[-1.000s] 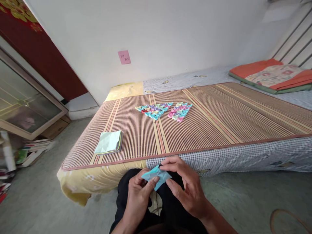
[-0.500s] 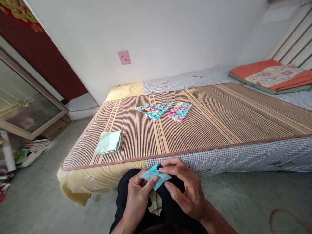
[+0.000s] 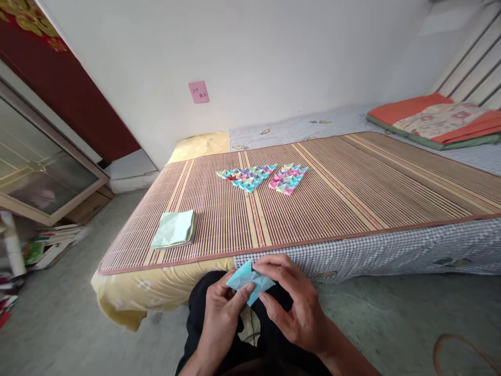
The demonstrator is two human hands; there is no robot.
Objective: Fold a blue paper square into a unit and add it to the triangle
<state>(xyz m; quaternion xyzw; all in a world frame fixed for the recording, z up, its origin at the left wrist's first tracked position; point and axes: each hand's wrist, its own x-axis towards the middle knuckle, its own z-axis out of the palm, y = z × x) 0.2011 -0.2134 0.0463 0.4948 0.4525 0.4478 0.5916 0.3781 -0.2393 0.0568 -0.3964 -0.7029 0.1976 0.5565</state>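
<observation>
Over my lap, my left hand (image 3: pixel 225 303) pinches a light blue sheet of folded origami paper (image 3: pixel 256 284), its thumb lying on top near the middle. The paper has pointed corners and one flap standing up at the top. At its right side is my right hand (image 3: pixel 293 297), fingertips on the upper edge and thumb tip against the lower edge. The fingers of that hand are curved round the right corner. What lies under the paper is hidden.
A bed with a striped bamboo mat (image 3: pixel 324 188) stands before me. On it lie two groups of colourful folded paper pieces (image 3: pixel 248 177) and a stack of square paper (image 3: pixel 174 230). A folded orange quilt (image 3: pixel 442 122) rests at the far right.
My right hand has moved slightly left and in, its thumb now reaching the paper's lower edge. The left hand keeps its hold in about the same place.
</observation>
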